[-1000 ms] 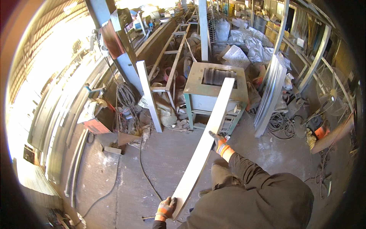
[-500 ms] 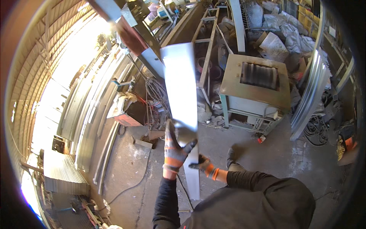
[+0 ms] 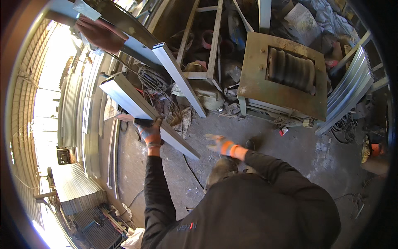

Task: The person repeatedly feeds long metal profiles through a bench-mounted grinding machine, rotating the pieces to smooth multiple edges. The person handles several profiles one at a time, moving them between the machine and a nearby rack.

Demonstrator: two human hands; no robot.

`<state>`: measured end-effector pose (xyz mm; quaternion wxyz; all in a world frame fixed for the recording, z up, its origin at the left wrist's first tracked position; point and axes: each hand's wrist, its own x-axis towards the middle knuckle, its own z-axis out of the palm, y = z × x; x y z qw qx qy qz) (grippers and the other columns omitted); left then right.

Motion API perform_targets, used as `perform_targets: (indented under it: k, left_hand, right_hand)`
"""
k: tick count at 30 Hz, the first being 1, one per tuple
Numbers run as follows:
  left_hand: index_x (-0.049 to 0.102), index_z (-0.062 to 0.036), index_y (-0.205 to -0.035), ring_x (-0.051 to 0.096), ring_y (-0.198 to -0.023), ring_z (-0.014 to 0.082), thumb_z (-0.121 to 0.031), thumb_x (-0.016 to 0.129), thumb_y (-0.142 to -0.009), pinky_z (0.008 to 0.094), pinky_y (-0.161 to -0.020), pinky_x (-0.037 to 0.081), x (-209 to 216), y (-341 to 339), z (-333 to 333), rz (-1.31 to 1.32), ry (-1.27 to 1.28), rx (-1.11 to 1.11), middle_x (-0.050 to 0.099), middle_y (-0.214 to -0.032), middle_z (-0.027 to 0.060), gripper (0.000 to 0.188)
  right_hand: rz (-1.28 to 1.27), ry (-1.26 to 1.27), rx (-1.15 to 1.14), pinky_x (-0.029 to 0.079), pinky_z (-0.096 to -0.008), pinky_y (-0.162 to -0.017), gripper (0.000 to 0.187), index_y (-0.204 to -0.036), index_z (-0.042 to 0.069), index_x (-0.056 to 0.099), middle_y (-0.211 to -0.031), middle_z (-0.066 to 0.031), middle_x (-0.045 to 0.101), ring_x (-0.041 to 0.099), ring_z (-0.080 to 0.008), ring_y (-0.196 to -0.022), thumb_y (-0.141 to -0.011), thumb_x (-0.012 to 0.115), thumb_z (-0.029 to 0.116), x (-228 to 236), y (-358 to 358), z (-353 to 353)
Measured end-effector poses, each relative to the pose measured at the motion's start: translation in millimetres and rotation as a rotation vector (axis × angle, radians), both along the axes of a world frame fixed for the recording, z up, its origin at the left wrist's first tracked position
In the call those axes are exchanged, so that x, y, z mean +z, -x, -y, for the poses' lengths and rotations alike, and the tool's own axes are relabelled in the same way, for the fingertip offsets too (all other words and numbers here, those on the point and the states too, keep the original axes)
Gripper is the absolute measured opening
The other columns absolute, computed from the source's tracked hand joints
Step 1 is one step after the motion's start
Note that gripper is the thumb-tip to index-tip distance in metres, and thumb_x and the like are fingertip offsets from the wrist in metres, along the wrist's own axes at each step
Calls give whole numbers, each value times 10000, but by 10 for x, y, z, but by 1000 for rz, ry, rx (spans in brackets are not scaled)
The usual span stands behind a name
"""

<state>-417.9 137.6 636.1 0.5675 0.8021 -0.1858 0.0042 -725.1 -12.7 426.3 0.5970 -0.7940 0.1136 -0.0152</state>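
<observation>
A long pale metal profile (image 3: 134,101), box-shaped with a lengthwise groove, slants from upper left down toward the middle. My left hand (image 3: 150,132), in a grey and orange glove, is closed around it about two thirds of the way down. My right hand (image 3: 223,145), gloved the same way, hangs apart from the profile, to the right of its lower end. Its fingers are stretched out, slightly blurred, and hold nothing. Beyond the held piece, a second narrower metal profile (image 3: 180,79) stands tilted, its foot near the floor by a metal frame.
A metal machine or cabinet (image 3: 253,68) with a dark ribbed opening stands ahead on the right. Long frame rails (image 3: 216,45) run away from me. Corrugated sheets (image 3: 81,182) are stacked at left, and bent sheets (image 3: 352,95) lean at far right. A cable (image 3: 190,170) crosses the floor.
The held profile has swung left and tilted, with my left hand moving left and up. My right hand has come away from beside the profile. My view has shifted too.
</observation>
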Motion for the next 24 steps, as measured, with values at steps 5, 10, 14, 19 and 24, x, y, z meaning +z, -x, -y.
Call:
perform_targets:
  k: [5, 10, 14, 19, 24]
  left_hand:
    - [391, -77, -1558, 639, -1282, 285, -66, 1077, -691, 431, -1146, 520, -1191, -1260, 269, -47, 69, -77, 649, -1416, 130, 1106]
    - [348, -35, -1596, 604, -1346, 326, -99, 1082, -694, 448, -1172, 501, -1946, -2258, 1013, -19, 33, -79, 614, -1463, 165, 1164]
    - [317, -10, -1623, 591, -1400, 369, -125, 1076, -705, 474, -1219, 472, -2412, -2757, 1512, -102, -10, -25, 606, -1505, 201, 1197]
    - [358, 16, -1620, 566, -1429, 389, -151, 1066, -698, 476, -1254, 433, -2815, -3174, 1988, -178, 39, -60, 578, -1542, 234, 1174]
    - [352, 52, -1671, 548, -1488, 441, -226, 1059, -718, 504, -1272, 433, -3000, -3203, 2401, -157, -159, -27, 556, -1597, 283, 1219]
  right_hand:
    - [-623, 244, -474, 578, -490, -1148, 712, -1611, 75, 593, -1476, -240, 747, 718, -419, -1365, -985, 775, 361, -549, 1611, 1055]
    - [-835, 358, -1151, 565, -484, -1143, 651, -1574, 0, 622, -1491, -263, 729, 709, -423, -1372, -982, 764, 232, -505, 3583, 1059]
    - [-1117, 294, -1477, 575, -468, -1110, 593, -1534, -4, 661, -1472, -244, 751, 745, -359, -1309, -988, 801, 179, -274, 4109, 264]
    - [-1153, 102, -1375, 582, -491, -1077, 669, -1585, 44, 635, -1364, -217, 780, 752, -383, -1230, -983, 816, 274, -90, 3136, -974]
    - [-1313, 222, -1090, 590, -510, -1060, 676, -1587, 136, 649, -1312, -218, 793, 752, -417, -1216, -982, 784, 404, 49, 2210, -1396]
